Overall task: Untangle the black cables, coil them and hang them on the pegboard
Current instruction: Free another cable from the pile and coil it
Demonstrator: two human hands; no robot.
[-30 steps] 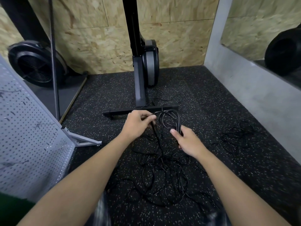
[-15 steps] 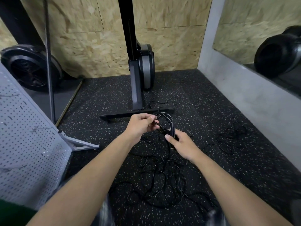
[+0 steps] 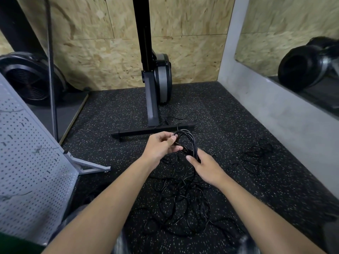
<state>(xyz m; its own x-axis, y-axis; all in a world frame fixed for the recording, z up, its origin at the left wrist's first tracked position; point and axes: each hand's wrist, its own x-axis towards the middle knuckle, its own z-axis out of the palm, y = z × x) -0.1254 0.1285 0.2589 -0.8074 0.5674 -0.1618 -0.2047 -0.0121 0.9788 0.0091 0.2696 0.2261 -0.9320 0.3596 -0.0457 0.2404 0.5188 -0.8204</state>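
A small coil of black cable is held up between both hands above the speckled floor. My left hand pinches a strand at the coil's top left between thumb and fingers. My right hand grips the coil's lower right side, thumb on top. Below the hands a loose tangle of black cable lies on the floor, joined to the coil. A second, smaller cable tangle lies to the right. The grey pegboard stands tilted at the left on a metal foot.
A black exercise machine with a floor crossbar stands just beyond the hands. A fan wheel and a thin pole are at the far left. A grey wall with a mirror borders the right side.
Both hands have shifted slightly toward me with the coil. The left hand's fingers have moved along the strand at the coil's top; the right hand keeps its grip.
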